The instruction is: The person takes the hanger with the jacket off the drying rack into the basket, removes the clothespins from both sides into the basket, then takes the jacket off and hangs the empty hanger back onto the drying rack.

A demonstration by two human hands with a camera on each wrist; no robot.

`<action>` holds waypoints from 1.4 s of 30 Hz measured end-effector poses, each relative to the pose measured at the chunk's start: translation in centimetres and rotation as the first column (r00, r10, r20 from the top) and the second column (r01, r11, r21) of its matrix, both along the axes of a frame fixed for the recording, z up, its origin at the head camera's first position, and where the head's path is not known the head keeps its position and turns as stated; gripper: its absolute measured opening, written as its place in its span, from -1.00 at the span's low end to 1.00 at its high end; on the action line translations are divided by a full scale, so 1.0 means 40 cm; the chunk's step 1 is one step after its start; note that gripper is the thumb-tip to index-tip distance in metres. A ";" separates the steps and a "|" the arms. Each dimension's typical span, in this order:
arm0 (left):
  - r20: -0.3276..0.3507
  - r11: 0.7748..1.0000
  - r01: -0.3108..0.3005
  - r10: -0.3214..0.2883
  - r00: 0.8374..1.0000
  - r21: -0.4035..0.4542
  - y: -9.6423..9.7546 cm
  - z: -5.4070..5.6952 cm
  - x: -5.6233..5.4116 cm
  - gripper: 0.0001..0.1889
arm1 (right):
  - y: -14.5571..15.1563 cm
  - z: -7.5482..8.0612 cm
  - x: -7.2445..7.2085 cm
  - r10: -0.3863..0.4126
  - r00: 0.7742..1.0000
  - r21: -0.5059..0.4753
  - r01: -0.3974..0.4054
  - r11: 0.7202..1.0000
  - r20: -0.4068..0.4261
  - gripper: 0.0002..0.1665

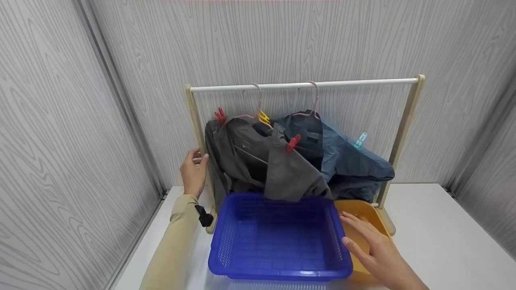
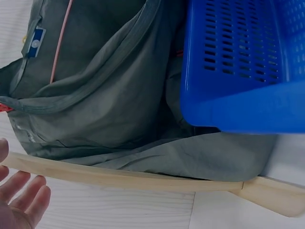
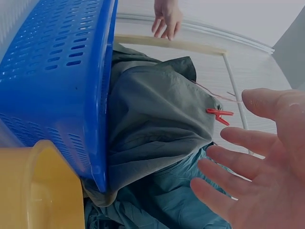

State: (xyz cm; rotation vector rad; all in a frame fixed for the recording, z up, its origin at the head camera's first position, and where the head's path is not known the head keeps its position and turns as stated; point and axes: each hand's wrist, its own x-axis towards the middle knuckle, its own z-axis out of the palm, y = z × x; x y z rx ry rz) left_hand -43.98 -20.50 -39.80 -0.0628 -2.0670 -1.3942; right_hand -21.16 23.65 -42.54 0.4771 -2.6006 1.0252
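Head view: the left hand stands at the wooden upright, its thumb beside the near face and a gap showing between thumb and fingers; whether the skin touches the wood cannot be told; a black band lies at the wrist below it; directly right of this hand hangs the grey garment, its lower edge overlapping the far rim of the blue basket; the right hand, wide with fingers extended and nothing held, lies just right of that basket and above the yellow tub; beyond the right hand hang the blue garment, bearing a light-blue clip, and, higher up, the white rail. Left wrist view: the left hand's fingers are loosely extended below the wooden upright as seen here, a thumb tip above it; the grey garment, with a small label, lies across the upright from these fingers, the blue basket farther off. Right wrist view: the right hand is spread, palm empty; the grey garment with its red clip lies beyond the fingertips, the blue basket farther left.
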 end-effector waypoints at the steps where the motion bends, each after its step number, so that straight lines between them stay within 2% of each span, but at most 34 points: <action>1: 0.005 1.000 -0.001 0.001 1.000 0.001 0.000 0.000 -0.004 -0.60 | 0.000 0.001 0.001 0.000 1.000 0.001 0.000 1.000 0.019 -0.41; 13: 0.036 0.997 -0.063 0.061 0.997 0.037 0.000 -0.012 -0.036 -0.73 | 0.008 0.013 -0.002 0.049 0.981 0.002 -0.050 0.999 0.189 -0.31; 16: 0.035 0.997 -0.075 0.074 0.997 0.030 -0.002 -0.015 -0.035 -0.74 | 0.009 0.025 -0.007 0.063 0.981 -0.001 -0.063 0.998 0.186 -0.34; 22: 0.021 0.996 -0.083 0.083 0.996 0.010 -0.005 -0.016 -0.035 -0.75 | 0.002 0.069 -0.040 0.125 0.990 0.016 -0.126 0.992 0.063 -0.44; 27: 0.026 0.997 -0.078 0.077 0.997 0.015 -0.003 -0.019 -0.037 -0.75 | -0.010 0.120 -0.078 0.188 0.978 0.088 -0.180 0.980 -0.092 -0.53; 31: 0.019 0.997 -0.080 0.079 0.997 0.018 -0.002 -0.024 -0.033 -0.78 | -0.024 0.156 -0.111 0.175 0.973 0.126 -0.156 0.980 -0.152 -0.59; 35: 0.022 0.997 -0.078 0.077 0.997 0.014 -0.001 -0.024 -0.030 -0.77 | -0.039 0.180 -0.153 0.162 0.970 0.122 -0.141 0.982 -0.181 -0.61; 42: 0.031 0.998 -0.069 0.068 0.997 0.003 0.000 -0.023 -0.026 -0.77 | -0.074 0.186 -0.231 0.143 0.955 0.143 -0.109 0.984 -0.258 -0.58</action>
